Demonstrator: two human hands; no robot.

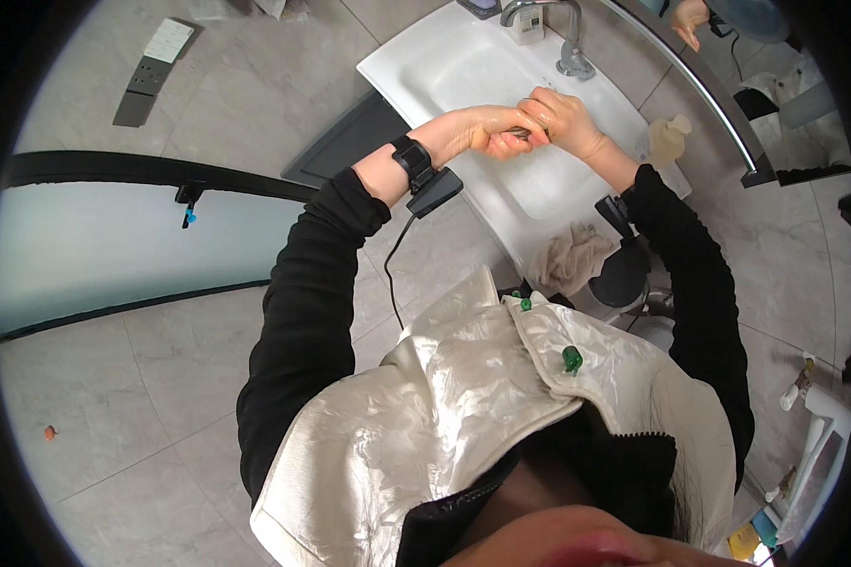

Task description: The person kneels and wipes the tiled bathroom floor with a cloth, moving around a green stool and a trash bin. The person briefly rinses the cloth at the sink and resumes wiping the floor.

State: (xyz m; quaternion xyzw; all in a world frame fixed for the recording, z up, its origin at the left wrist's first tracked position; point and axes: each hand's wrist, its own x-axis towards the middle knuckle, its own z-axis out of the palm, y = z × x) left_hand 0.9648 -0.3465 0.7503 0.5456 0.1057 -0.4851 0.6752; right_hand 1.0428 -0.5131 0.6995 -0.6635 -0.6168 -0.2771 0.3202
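Over the white washbasin [461, 53], my two wet hands are pressed together, clear of its bottom. My left hand [500, 135] curls around a small dark object [518, 132], which shows only in part between thumb and fingers; its kind cannot be told. From the other side my right hand [564, 117] closes against the left one, at the object's other end. Behind the hands rises a chrome faucet [574, 60]; whether water runs is not visible. Black straps with small devices [436, 191] sit on both wrists, and a cable hangs from the left one.
A pump bottle [666, 138] and a white labelled bottle [528, 27] stand on the basin's rim. A beige cloth [573, 259] drapes over its near edge. A mirror edge with a metal bar [702, 85] is at right. A black-framed frosted panel [142, 241] is at left.
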